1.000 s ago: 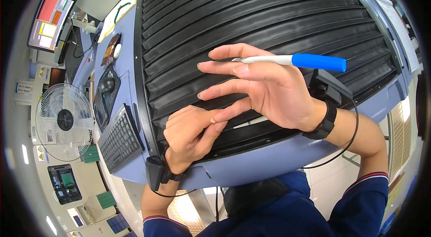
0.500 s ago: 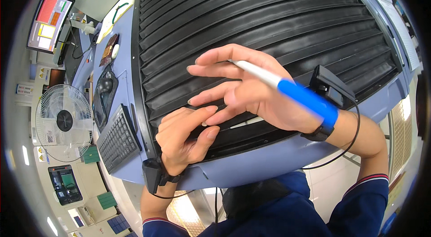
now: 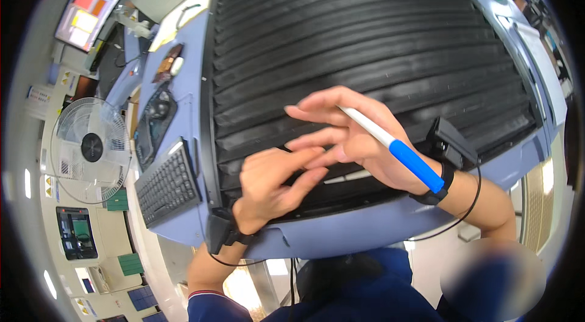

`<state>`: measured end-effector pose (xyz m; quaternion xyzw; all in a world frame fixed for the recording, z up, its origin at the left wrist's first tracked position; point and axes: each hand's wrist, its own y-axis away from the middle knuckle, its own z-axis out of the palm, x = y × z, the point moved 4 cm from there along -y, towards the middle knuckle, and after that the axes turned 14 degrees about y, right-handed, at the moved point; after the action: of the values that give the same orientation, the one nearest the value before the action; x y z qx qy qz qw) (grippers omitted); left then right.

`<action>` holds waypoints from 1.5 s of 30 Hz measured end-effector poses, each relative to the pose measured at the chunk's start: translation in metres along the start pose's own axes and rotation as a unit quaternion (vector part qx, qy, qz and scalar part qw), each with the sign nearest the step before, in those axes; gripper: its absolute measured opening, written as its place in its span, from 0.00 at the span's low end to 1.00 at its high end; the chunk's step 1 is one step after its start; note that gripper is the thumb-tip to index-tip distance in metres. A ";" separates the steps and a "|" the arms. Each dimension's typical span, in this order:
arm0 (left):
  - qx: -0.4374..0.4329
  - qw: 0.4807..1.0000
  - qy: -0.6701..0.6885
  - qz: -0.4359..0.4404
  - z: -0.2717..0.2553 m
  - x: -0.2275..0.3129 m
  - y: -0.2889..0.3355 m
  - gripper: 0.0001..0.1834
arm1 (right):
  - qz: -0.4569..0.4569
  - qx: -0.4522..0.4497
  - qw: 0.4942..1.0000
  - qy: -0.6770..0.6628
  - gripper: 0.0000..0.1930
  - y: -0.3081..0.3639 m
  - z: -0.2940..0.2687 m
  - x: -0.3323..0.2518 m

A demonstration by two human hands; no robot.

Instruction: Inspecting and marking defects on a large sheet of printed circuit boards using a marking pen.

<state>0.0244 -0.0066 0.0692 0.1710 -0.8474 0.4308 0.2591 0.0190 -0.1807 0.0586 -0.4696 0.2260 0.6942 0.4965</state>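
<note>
Holds a white pen with a blue end [image 3: 390, 142] aslant across the right hand [image 3: 373, 156], over the near part of the black pleated cover [image 3: 378, 35], with that hand's fingers loosely stretched out. Has the left hand [image 3: 271, 182] over the cover's near left corner, fingers curled, thumb and forefinger close to the right fingertips; cannot tell whether gripping anything small there. Shows a slim white item [image 3: 347, 177] lying on the cover, near both hands. Wears a black strap [image 3: 434, 195] on each wrist. Shows a blue-grey frame [image 3: 359, 224] along the cover's near edge, a black keyboard [image 3: 169, 186] left of the cover, and, farther left of it, a fan [image 3: 91, 147] and a lit monitor [image 3: 91, 10].
</note>
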 end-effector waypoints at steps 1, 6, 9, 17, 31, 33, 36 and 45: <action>0.009 1.000 0.011 0.002 0.001 -0.003 0.002 0.12 | 0.012 0.010 1.000 -0.002 0.29 0.001 0.002 -0.001; -0.004 0.999 0.029 -0.013 0.000 0.005 -0.005 0.11 | 0.034 0.011 0.999 0.000 0.29 0.002 0.006 -0.013; 0.002 0.999 0.041 0.008 -0.004 0.009 -0.005 0.14 | 0.043 0.019 0.999 0.026 0.29 0.001 0.008 -0.014; 0.054 0.995 0.075 -0.021 -0.002 0.004 0.003 0.12 | 0.039 0.013 0.999 0.024 0.26 0.001 0.005 -0.009; 0.018 1.000 -0.001 0.022 0.004 0.011 -0.004 0.11 | 0.037 0.004 0.999 0.028 0.25 0.004 -0.003 -0.005; 0.019 0.999 0.003 0.030 0.002 0.013 -0.007 0.11 | 0.036 0.005 0.999 0.030 0.25 0.002 -0.004 -0.002; 0.046 0.998 0.034 0.028 0.001 0.004 0.002 0.11 | 0.044 0.011 0.998 0.033 0.25 -0.001 0.002 -0.002; -0.006 0.998 0.008 0.058 0.004 0.012 0.001 0.12 | 0.060 -0.011 0.997 0.036 0.25 0.004 0.002 -0.001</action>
<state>0.0132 -0.0103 0.0731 0.1163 -0.8563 0.4414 0.2415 0.0141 -0.1809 0.0597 -0.4852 0.2634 0.7081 0.4402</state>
